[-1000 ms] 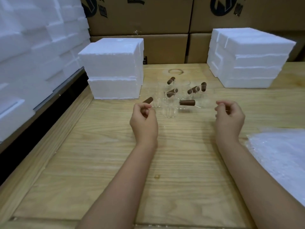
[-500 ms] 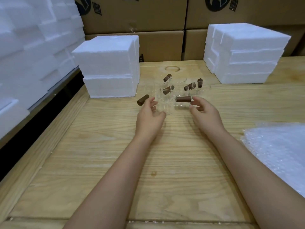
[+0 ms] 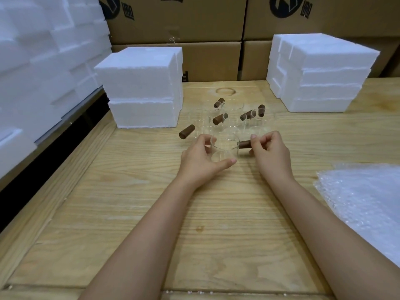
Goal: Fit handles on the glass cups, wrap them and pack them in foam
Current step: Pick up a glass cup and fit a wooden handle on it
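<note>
A clear glass cup stands on the wooden table in front of me. My left hand grips the cup from its left side, thumb low at the front. My right hand pinches the brown wooden handle that sticks out from the cup's right side. Behind them stand several more clear cups with brown handles, hard to tell apart. One more brown handle points out to the left of the group.
A white foam block stack stands at the back left and another foam stack at the back right. Bubble wrap sheets lie at the right edge. Cardboard boxes line the back, more foam pieces the left wall.
Both hands moved forward to the nearest cup. The left hand closed round the glass and the right hand took hold of its brown handle.
</note>
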